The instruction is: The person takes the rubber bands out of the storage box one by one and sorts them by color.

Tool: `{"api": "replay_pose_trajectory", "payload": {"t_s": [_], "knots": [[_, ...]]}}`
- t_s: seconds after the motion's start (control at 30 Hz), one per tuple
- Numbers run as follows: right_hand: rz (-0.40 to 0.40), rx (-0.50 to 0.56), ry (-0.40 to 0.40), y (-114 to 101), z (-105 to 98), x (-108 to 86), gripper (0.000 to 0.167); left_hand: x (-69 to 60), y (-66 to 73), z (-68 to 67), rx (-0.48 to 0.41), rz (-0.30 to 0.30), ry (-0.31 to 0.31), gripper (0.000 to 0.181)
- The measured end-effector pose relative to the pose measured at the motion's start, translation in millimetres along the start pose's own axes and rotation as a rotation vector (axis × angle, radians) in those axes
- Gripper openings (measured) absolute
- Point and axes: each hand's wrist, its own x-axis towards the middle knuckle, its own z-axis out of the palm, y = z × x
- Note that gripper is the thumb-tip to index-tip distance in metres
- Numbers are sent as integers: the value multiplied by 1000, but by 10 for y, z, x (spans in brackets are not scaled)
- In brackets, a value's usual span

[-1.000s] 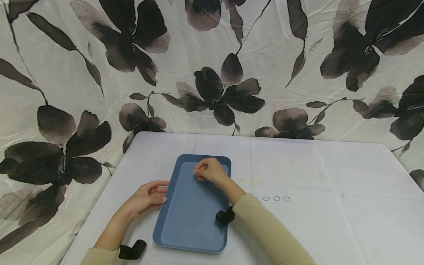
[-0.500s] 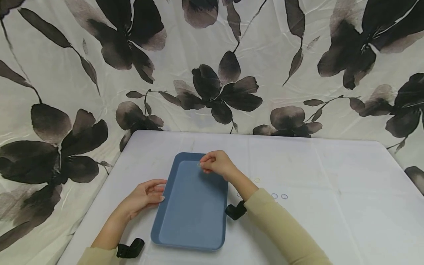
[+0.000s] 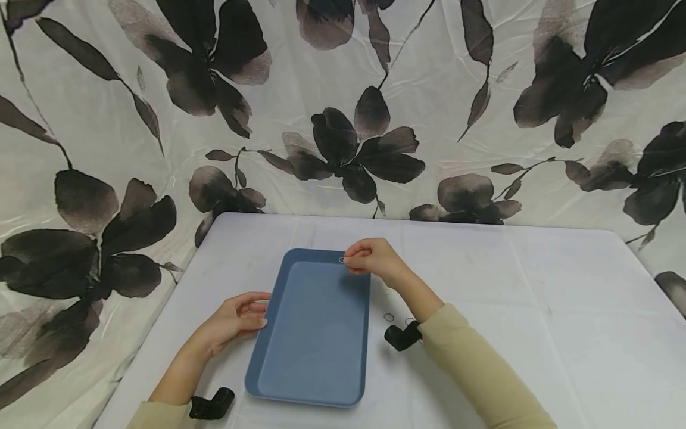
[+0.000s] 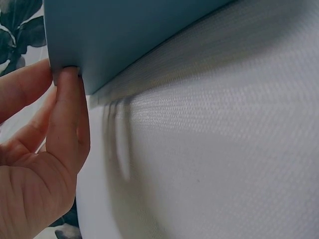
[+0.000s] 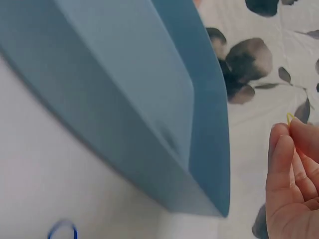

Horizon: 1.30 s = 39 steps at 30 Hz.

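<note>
My right hand (image 3: 372, 257) pinches a thin yellow rubber band (image 5: 289, 117) between thumb and fingertips, above the far right corner of the blue tray (image 3: 308, 333). The band bends narrow in the pinch; in the head view only a small loop shows. At the tray's left edge my left hand (image 3: 236, 319) holds the rim, thumb on the upper side and fingertips against the underside in the left wrist view. Right of the tray lie thin blue rubber bands (image 3: 389, 317), partly hidden by my right forearm. The inside of the tray shows nothing lying in it.
The white-covered table (image 3: 536, 333) extends to the right of the tray. Behind it hangs a white cloth (image 3: 466, 89) with dark flowers. A black wrist camera (image 3: 402, 336) sits under the right wrist, another black camera (image 3: 213, 405) by the left.
My right hand has moved right and away from me, from over the tray's inside to its far right corner, still pinching the band. The left hand stays at the rim.
</note>
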Motion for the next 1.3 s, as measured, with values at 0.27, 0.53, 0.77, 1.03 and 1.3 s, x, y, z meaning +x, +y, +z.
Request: {"api": "replay_pose_trajectory", "payload": {"t_s": [0.27, 0.53, 0.77, 1.03, 1.3], "knots": [[17, -9, 9, 13, -273, -112, 13, 7, -2, -4, 8, -1, 4, 64], [48, -3, 25, 71, -527, -224, 14, 6, -20, -21, 18, -2, -2, 65], [56, -31, 28, 136, -763, -350, 16, 17, -6, -14, 16, -5, -3, 65], [87, -64, 42, 237, -947, -483, 16, 27, -46, -43, 15, 2, -15, 66], [131, -80, 58, 381, -1085, -575, 17, 29, -70, -68, 3, 30, -33, 64]]}}
